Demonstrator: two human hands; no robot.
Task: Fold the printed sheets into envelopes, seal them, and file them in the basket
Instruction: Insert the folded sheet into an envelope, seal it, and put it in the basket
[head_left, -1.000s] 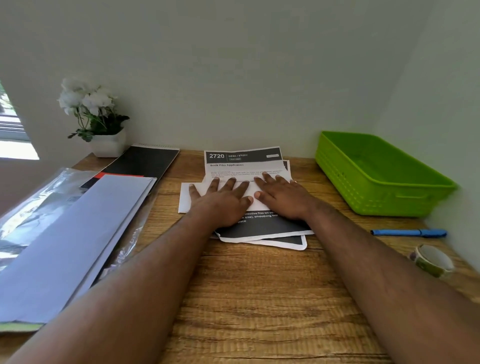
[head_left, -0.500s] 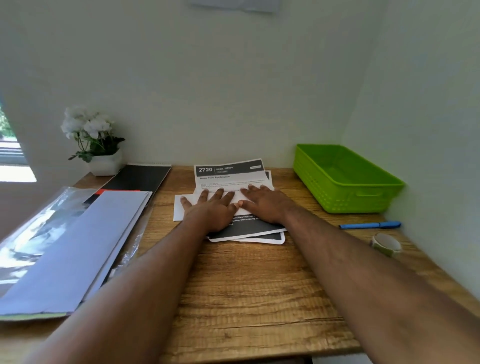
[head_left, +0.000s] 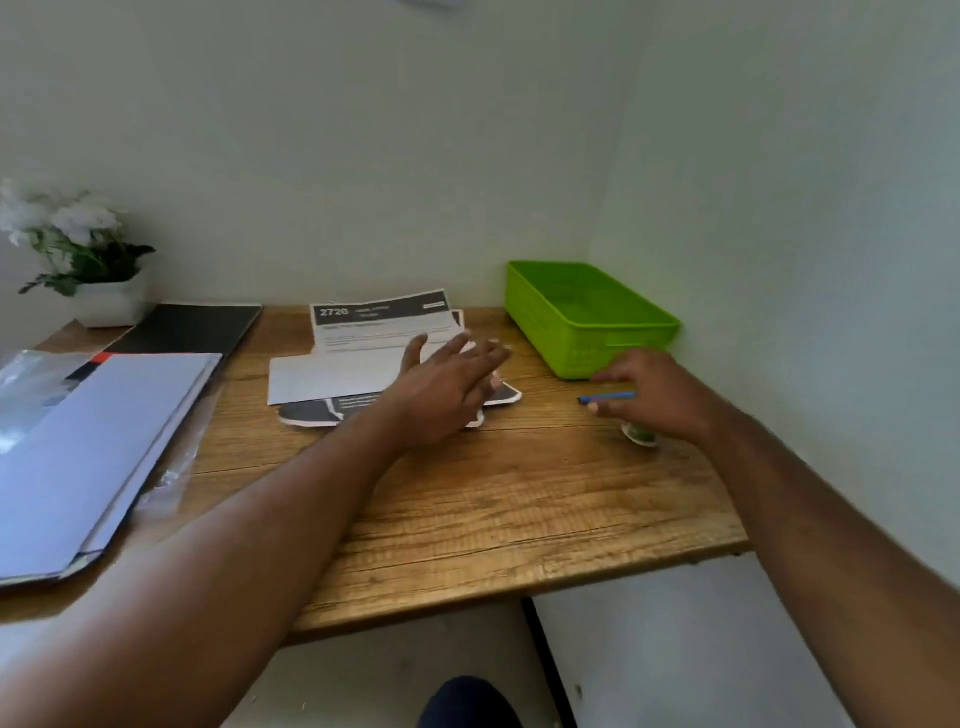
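A small stack of printed sheets (head_left: 382, 325) with a dark "2720" header lies at the back middle of the wooden desk. A white envelope (head_left: 332, 376) lies across it. My left hand (head_left: 447, 387) hovers flat over the right part of the stack, fingers spread, holding nothing. My right hand (head_left: 649, 392) is out to the right, fingers loosely curled above the blue pen (head_left: 605, 398) and the tape roll (head_left: 640, 435), which it partly hides. The green basket (head_left: 592, 332) stands empty in the back right corner.
A pile of large pale envelopes (head_left: 98, 441) on clear plastic covers the desk's left side, with a black notebook (head_left: 192, 327) behind it. A white pot with white flowers (head_left: 83, 270) stands at the back left. Walls close off the back and right.
My right hand has left the stack and moved right, over the pen and tape. My left hand lifted and shifted right. The view has pulled back and turned right.
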